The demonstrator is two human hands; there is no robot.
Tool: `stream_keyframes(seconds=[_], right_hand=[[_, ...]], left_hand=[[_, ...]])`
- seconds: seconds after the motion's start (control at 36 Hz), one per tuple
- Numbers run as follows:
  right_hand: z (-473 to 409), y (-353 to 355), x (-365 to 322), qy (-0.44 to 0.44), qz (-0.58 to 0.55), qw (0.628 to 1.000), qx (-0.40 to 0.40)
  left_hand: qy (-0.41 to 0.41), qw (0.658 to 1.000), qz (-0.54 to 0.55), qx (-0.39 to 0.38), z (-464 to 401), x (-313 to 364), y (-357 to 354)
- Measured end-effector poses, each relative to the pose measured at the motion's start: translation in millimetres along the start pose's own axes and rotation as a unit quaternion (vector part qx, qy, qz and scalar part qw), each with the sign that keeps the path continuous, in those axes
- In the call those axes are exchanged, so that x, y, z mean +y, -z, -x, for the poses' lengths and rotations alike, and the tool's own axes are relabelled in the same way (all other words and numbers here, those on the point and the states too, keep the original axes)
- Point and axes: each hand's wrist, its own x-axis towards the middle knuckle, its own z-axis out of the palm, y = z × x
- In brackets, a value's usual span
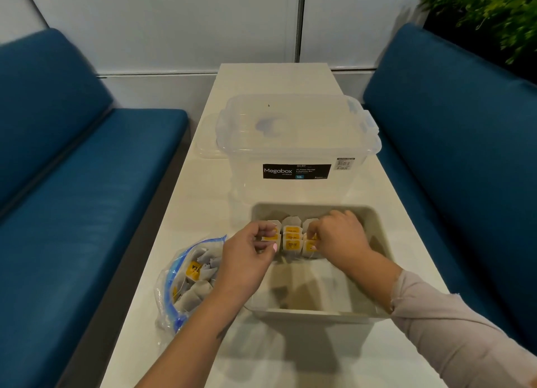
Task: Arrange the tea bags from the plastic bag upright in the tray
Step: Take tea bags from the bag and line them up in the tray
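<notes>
while megabox bin [296,143] sits behind tray [316,312], plastic bag [186,283] lies left.

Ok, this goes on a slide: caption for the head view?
Both hands set tea bags upright in a tray.

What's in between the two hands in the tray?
In the head view, a row of upright tea bags with yellow tags stands between the left hand and the right hand, inside the tray.

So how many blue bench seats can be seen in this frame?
2. One blue bench seat runs along the left side of the table; the other runs along its right side. Both are cut off by the frame edges.
</notes>
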Motion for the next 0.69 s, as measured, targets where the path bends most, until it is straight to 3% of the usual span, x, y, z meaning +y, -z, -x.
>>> stream_keyframes(seconds=[0.31,0.69], right_hand=[[-1.6,6.9,3.9,-0.022,-0.057,0.998,0.017],[-7.5,37.9,-37.7,0.013,-0.124,0.989,0.079]], left_hand=[[-0.009,1.0,-0.009,-0.003,-3.7,4.9,10.4],[-0.027,0.989,-0.117,0.081,-5.0,-0.5,78.4]])
